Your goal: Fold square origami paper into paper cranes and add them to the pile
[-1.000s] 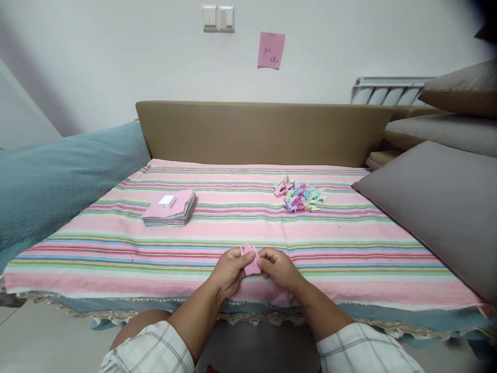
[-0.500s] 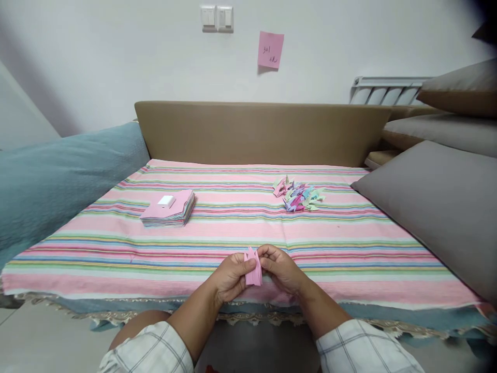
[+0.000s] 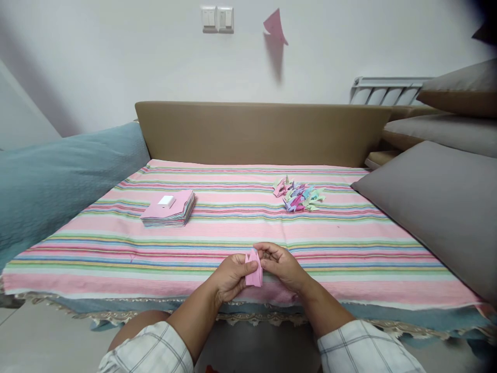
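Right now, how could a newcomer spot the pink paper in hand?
Find the striped cloth, then its near edge. There the left hand grips the folded pink paper, the right hand beside it. Unlike the multicoloured folded pile beyond, it is held.

Nothing can be read at this moment: the pink note (image 3: 276, 26) by the wall (image 3: 330, 41) is curled and tilted, and no writing on it can be made out. In the two earlier views the same note faces outward, bearing a dark handwritten line that looks like "301", with a second scrawl beneath it, too unclear to read.
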### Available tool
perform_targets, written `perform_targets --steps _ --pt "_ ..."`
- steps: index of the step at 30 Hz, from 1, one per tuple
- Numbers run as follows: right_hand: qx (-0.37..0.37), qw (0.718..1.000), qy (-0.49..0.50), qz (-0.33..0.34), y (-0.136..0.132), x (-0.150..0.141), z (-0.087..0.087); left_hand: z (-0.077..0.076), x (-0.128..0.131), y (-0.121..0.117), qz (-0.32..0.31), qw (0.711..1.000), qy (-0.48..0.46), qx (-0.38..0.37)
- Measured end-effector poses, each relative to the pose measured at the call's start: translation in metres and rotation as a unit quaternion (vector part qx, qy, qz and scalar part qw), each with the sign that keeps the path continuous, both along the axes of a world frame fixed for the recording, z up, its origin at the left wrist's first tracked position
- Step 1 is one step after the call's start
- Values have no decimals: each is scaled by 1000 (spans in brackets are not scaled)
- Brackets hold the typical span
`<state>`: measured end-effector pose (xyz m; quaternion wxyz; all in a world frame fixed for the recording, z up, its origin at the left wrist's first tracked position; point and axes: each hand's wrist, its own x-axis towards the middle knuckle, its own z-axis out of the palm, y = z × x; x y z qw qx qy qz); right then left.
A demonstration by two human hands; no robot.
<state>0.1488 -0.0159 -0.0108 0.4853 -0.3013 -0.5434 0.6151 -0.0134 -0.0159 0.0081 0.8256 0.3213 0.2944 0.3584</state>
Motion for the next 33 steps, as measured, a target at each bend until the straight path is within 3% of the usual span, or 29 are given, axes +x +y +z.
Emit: perform_targets --steps 6,10,15,20,26,30,33 --pt "97 987 -123 -25 1 6 4 -2 -1 1 -6 998 59 20" --pt "201 950 -232 -52 -1 11 10 -1 -2 1 -13 990 119 68" --pt "292 908 -290 -82 -3 14 14 -3 -3 3 -10 975 177 135" --pt "343 874 -323 -121 -3 13 12 -7 -4 7 5 945 249 213" --pt "392 831 -358 -166 -1 13 10 -8 -6 10 51 874 331 352" --pt "403 819 -364 -186 -2 12 11 -5 -4 9 66 864 327 377" --pt "412 808 -370 -202 -4 11 12 -6 -3 8 73 877 316 354"
